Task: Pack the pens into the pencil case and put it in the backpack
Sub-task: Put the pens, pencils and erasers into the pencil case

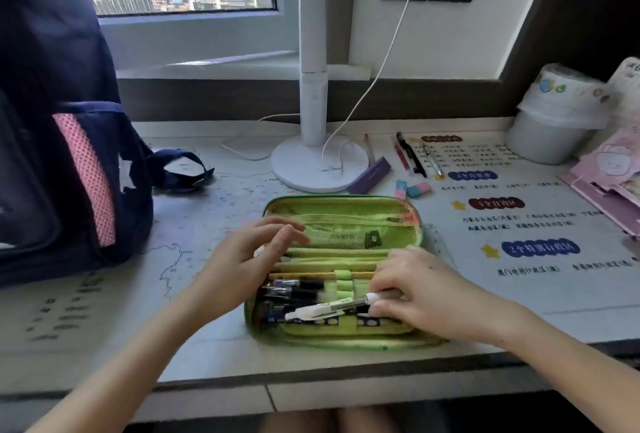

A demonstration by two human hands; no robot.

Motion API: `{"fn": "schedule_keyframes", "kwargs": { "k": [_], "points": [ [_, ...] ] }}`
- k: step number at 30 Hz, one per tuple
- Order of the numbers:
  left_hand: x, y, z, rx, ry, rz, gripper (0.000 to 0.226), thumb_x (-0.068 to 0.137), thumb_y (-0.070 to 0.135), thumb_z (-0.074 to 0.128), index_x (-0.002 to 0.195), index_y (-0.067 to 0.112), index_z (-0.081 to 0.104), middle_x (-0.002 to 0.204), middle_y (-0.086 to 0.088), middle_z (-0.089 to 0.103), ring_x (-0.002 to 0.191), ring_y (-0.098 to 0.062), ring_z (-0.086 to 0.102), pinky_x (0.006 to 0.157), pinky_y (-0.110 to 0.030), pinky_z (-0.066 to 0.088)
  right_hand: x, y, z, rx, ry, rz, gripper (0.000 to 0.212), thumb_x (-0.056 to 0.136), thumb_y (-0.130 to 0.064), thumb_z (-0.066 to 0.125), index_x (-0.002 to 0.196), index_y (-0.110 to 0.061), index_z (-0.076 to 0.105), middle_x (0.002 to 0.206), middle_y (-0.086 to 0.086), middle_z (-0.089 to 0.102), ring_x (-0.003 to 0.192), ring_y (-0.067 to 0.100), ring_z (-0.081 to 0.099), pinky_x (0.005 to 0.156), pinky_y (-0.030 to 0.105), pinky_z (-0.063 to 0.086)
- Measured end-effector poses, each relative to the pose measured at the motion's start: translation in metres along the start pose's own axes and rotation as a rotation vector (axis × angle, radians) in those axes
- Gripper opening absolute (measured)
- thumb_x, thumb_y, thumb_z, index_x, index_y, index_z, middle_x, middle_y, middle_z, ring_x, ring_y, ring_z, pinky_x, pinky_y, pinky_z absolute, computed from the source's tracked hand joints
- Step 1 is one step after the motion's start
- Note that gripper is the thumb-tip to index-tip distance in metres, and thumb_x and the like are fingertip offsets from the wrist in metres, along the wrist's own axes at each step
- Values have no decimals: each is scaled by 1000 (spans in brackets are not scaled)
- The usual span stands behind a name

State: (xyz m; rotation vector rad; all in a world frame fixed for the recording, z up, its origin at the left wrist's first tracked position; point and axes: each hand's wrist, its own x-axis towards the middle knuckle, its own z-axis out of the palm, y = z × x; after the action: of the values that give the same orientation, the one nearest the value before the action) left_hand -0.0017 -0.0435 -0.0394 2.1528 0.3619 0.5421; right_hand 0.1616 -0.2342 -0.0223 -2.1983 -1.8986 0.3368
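A green pencil case [346, 205] lies open on the desk in front of me, its lid folded back. Several dark pens [294, 288] sit under its elastic loops. My right hand [422, 290] pinches the end of a white pen [329, 309] that lies slanted across the lower row. My left hand [249, 259] hovers over the left part of the case with relaxed, spread fingers, holding nothing. Loose pens [410, 155] lie on the desk behind the case, to the right of the lamp. A dark blue backpack [59, 162] with a pink mesh pocket stands at the left.
A white lamp base [318, 165] with its cable stands behind the case. A purple box [369, 176] and two erasers [412, 190] lie beside it. A white bin [550, 120] and pink booklets [609, 172] fill the right. The desk's front edge runs just below the case.
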Motion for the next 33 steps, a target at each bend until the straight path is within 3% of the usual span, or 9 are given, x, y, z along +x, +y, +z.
{"fn": "schedule_keyframes", "kwargs": {
  "k": [5,7,9,13,17,22,25,28,33],
  "points": [
    [-37,-5,7,-116,-6,-87,48,84,57,34,105,31,68,123,20,58,120,3,47,102,-27,36,-2,-8,10,-205,105,-106,20,83,-46,62,78,-28,70,69,-17,54,73,6,42,66,20,28],
    [-45,-5,10,-120,-9,-83,46,84,55,35,110,31,65,127,21,56,124,3,42,105,-26,32,-4,-10,14,-284,209,-168,21,78,-46,63,68,-29,69,63,-15,58,66,9,46,63,22,28],
    [-50,-5,13,-153,8,-97,43,86,52,37,113,32,63,128,22,55,125,4,42,106,-24,33,-7,-18,21,-318,281,-202,29,76,-49,53,59,-29,66,56,-15,56,60,9,48,59,22,31],
    [-54,-6,17,-216,46,-156,35,87,39,41,115,29,60,123,25,56,121,5,44,108,-28,33,-5,-25,34,-365,269,-243,36,77,-48,43,56,-29,64,52,-14,54,58,11,46,57,23,31],
    [-56,-11,22,-137,-13,-111,38,79,25,54,117,34,56,130,35,42,132,6,29,114,-32,24,-7,-24,23,-343,295,-212,37,81,-51,41,65,-32,69,62,-15,56,61,11,47,57,25,34],
    [-57,-11,21,-170,-30,-127,48,72,34,57,120,39,50,131,36,41,133,8,26,114,-31,20,0,-21,22,-258,408,-63,42,84,-46,37,67,-25,69,63,-11,54,61,12,46,58,28,38],
    [-61,-12,25,-22,-17,-88,64,78,32,54,136,40,28,139,24,40,132,7,27,113,-30,23,4,-23,35,-269,412,-37,33,83,-40,44,70,-25,70,62,-10,55,60,12,49,57,27,39],
    [-67,-12,26,54,-28,-49,77,79,39,50,140,45,5,145,15,33,132,7,26,109,-24,24,5,-23,41,-207,398,-80,20,78,-31,60,92,-27,74,66,-10,61,64,15,54,60,29,45],
    [-66,-11,23,-22,5,-47,64,80,40,46,138,44,20,142,16,39,131,4,33,112,-38,25,8,-23,44,-202,379,-145,33,86,-38,42,98,-31,73,67,-8,56,65,15,49,61,26,32]
  ]
}}
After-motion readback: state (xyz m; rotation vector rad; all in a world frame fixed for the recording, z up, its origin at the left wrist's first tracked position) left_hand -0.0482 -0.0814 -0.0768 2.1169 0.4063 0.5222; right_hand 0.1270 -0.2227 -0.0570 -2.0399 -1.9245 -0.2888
